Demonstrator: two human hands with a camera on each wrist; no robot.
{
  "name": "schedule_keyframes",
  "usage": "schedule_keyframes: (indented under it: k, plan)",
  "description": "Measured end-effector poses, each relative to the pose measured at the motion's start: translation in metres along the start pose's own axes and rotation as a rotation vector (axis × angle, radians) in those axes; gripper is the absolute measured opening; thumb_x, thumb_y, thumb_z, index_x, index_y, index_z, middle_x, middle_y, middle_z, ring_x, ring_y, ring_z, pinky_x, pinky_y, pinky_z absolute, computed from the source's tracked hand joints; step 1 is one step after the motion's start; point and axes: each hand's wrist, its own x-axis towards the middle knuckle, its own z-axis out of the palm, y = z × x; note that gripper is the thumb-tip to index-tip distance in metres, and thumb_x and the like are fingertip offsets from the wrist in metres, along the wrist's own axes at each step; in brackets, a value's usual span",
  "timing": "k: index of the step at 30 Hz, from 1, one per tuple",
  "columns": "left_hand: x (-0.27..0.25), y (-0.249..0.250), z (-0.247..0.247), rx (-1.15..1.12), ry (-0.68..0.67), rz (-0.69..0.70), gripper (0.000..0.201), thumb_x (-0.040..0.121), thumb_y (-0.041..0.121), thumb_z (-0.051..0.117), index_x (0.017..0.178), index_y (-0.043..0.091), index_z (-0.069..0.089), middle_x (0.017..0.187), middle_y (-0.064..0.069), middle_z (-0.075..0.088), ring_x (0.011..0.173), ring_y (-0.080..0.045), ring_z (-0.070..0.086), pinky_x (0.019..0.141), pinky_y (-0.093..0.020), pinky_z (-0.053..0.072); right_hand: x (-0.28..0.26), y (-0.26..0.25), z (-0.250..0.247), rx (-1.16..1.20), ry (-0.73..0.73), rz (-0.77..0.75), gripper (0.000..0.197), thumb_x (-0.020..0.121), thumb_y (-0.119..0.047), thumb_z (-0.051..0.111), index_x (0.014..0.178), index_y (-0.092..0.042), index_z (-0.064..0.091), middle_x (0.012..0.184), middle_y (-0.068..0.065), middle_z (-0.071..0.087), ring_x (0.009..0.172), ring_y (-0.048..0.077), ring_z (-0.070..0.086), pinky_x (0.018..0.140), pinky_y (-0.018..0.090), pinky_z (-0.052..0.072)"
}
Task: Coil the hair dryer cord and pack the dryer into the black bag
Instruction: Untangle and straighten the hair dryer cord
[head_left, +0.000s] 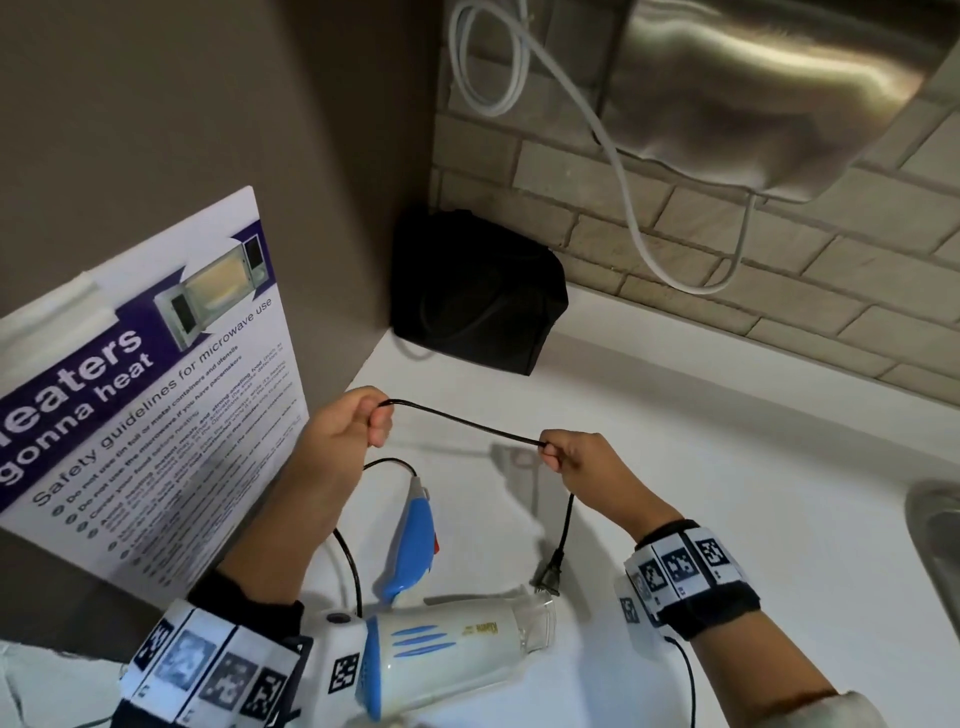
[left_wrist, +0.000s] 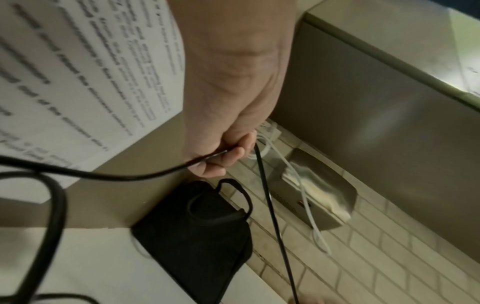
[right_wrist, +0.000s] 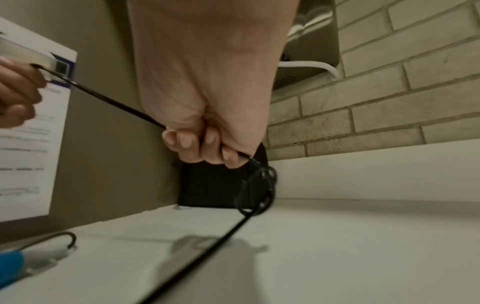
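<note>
A white and blue hair dryer (head_left: 447, 644) lies on the white counter (head_left: 727, 467), its blue handle (head_left: 413, 545) pointing away from me. Its thin black cord (head_left: 467, 423) is stretched between my two hands above the counter. My left hand (head_left: 348, 426) pinches the cord in curled fingers (left_wrist: 223, 158). My right hand (head_left: 576, 460) grips it nearer the plug (head_left: 550, 574), which dangles just above the dryer's nozzle. The black bag (head_left: 478, 296) stands in the back corner, beyond both hands; it also shows in the left wrist view (left_wrist: 197, 232) and the right wrist view (right_wrist: 207, 185).
A microwave safety poster (head_left: 145, 395) leans on the left wall. A steel wall unit (head_left: 753, 88) with a white cable (head_left: 623, 171) hangs over the brick wall (head_left: 675, 234). A sink rim (head_left: 935, 545) lies at the right edge.
</note>
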Motion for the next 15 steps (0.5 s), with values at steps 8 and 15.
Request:
schedule_keyframes:
  k: [8,15]
  plan:
    - [0.012,-0.029,-0.008,-0.099,0.024,-0.117,0.062,0.08,-0.015,0.018,0.043,0.028,0.044,0.048,0.014,0.039,0.055,-0.011,0.031,0.062,-0.029,0.025,0.003,0.03,0.011,-0.063,0.007,0.108,0.047,0.083,0.007,0.042,0.056,-0.031,0.032,0.052,-0.011,0.039,0.049,0.004,0.033,0.052,0.016,0.033]
    - [0.012,-0.063,-0.015,0.366,-0.05,-0.137,0.035,0.092,0.017,0.032,0.061,0.019,0.047,0.061,0.0,0.046,0.063,-0.018,0.043,0.065,-0.029,0.035,0.005,0.038,0.01,-0.151,-0.057,0.329,0.035,0.092,-0.004,0.039,0.066,-0.021,0.056,0.077,0.001,0.066,0.06,0.011,0.051,0.052,0.014,0.035]
